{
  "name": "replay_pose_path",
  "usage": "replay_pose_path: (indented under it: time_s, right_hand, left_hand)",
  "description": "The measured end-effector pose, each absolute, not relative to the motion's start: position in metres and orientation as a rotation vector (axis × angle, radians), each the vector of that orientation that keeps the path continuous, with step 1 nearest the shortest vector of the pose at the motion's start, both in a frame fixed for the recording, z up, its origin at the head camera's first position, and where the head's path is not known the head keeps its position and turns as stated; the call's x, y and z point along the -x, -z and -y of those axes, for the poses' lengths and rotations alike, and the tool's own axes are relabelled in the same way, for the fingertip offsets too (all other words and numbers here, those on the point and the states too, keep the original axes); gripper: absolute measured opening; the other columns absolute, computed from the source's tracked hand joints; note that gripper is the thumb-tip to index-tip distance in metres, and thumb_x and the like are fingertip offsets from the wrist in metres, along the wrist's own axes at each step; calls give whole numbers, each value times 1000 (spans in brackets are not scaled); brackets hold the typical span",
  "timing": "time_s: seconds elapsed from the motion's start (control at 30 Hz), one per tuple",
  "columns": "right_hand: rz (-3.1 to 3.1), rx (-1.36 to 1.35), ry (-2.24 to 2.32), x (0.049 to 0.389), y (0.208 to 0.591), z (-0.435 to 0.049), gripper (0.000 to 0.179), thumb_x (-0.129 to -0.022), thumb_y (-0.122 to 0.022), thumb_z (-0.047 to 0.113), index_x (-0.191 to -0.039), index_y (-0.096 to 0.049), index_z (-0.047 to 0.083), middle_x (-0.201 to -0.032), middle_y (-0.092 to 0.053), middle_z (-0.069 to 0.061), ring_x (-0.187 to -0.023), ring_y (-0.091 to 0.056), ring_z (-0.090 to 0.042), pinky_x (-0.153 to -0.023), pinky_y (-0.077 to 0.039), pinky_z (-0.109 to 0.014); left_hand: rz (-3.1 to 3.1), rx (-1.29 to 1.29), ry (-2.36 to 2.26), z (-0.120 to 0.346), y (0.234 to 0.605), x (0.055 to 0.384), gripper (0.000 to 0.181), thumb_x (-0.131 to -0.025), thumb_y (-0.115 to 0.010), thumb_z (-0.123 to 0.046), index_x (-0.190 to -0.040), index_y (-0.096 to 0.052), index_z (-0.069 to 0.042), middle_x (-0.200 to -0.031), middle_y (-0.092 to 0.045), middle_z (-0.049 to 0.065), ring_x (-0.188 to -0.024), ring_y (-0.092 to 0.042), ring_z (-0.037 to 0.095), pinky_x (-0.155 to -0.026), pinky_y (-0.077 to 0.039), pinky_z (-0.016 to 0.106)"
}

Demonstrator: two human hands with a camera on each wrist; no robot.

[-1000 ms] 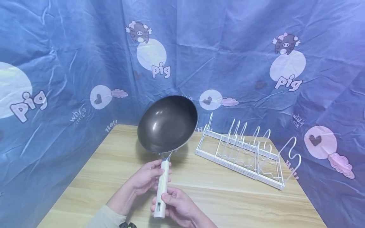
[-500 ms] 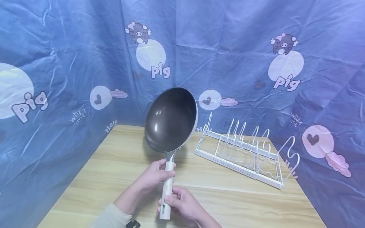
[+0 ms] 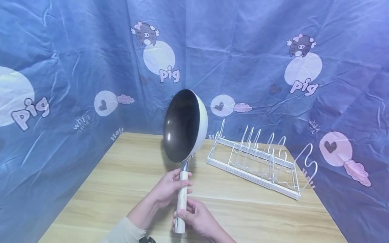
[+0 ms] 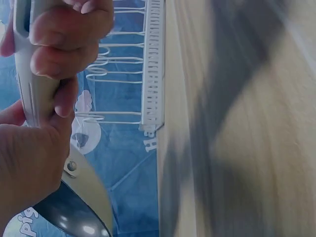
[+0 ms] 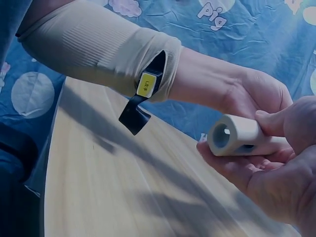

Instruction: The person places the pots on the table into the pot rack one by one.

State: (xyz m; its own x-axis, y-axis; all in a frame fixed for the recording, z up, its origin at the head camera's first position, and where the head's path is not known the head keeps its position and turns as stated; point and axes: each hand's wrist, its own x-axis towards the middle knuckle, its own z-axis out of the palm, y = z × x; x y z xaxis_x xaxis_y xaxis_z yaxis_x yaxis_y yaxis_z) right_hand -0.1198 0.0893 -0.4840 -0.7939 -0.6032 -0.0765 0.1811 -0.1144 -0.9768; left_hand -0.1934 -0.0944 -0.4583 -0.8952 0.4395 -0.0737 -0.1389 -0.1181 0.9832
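Rack (image 3: 251, 178) right of pan (image 3: 183, 128)

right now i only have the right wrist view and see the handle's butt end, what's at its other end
Observer: A pan with a dark inside and a pale outside.
Operator: anything else nearby
Observer: Yes, the head view shows a white wire rack standing on the table, to the pan's right.
Operator: is the pan touching it
Observer: No, in the head view there is a gap between them.
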Motion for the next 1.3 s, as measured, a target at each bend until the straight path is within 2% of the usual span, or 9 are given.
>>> replay_pose_path:
  time_s: [0.17, 0.3, 0.5, 0.63, 0.77, 0.87, 0.93, 1.07, 1.3]
  right_hand:
    - [-1546, 476, 2013, 119, 483, -90, 69, -110, -59, 11, -162, -21, -13, -112, -69, -3, -99, -74, -14, -93, -70, -41]
    - [-1485, 538, 2037, 119, 483, -93, 71, -110, -59, 9, -165, -16, -9, -114, -73, 2, -100, -79, -13, -95, -69, -41]
    - [-1471, 551, 2063, 116, 482, -101, 77, -110, -60, 9, -169, -13, -6, -114, -78, 3, -99, -80, -11, -96, -69, -39]
    - [-1555, 491, 2039, 115, 483, -107, 78, -109, -62, 10, -170, -16, -3, -113, -76, 3, -96, -79, -10, -93, -69, -35]
    - [-1721, 475, 2001, 115, 484, -115, 75, -107, -65, 11, -169, -25, -2, -114, -75, -11, -94, -78, -12, -91, -69, -33]
    - [-1819, 473, 1991, 115, 484, -117, 74, -105, -67, 11, -168, -30, -2, -116, -74, -22, -93, -78, -13, -91, -69, -32]
    - [-1870, 473, 1995, 115, 483, -116, 74, -105, -68, 10, -167, -30, -3, -116, -74, -28, -93, -79, -15, -91, -69, -31]
    - [-1968, 435, 2013, 115, 486, -113, 77, -104, -69, 10, -168, -28, -3, -117, -73, -32, -93, -81, -21, -90, -68, -29]
    - [-2087, 322, 2049, 114, 491, -110, 80, -102, -71, 5, -168, -27, -6, -122, -72, -34, -95, -81, -37, -87, -70, -33]
  left_hand:
    - [-1678, -386, -2111, 93, 455, 194, 64, -103, -64, -6, -158, -35, 11, -148, -63, 8, -121, -70, 19, -110, -63, 47]
    - [-1654, -446, -2094, 91, 451, 194, 63, -103, -64, -5, -159, -36, 10, -148, -63, 3, -125, -70, 21, -110, -63, 46]
    - [-1665, -496, -2072, 83, 449, 193, 65, -104, -63, -5, -162, -36, 7, -159, -56, 14, -124, -70, 20, -110, -63, 46]
    - [-1684, -469, -2090, 75, 450, 192, 67, -104, -63, -4, -164, -34, 5, -163, -52, 22, -127, -71, 26, -111, -62, 46]
    - [-1711, -464, -2088, 68, 449, 189, 69, -105, -62, -5, -166, -30, 3, -164, -52, 24, -135, -68, 42, -112, -61, 47]
    - [-1718, -492, -2077, 65, 447, 189, 72, -107, -60, -5, -170, -25, 0, -166, -48, 28, -142, -61, 48, -115, -58, 51]
    - [-1722, -514, -2069, 64, 446, 189, 75, -107, -59, -5, -171, -21, -1, -168, -45, 28, -144, -59, 48, -118, -56, 52]
    - [-1748, -554, -2042, 62, 444, 189, 77, -108, -57, -4, -173, -15, -2, -170, -43, 27, -148, -56, 45, -121, -53, 49]
    - [-1869, -627, -1949, 62, 441, 194, 77, -106, -63, -6, -171, -22, -2, -162, -53, 26, -142, -63, 41, -117, -58, 40]
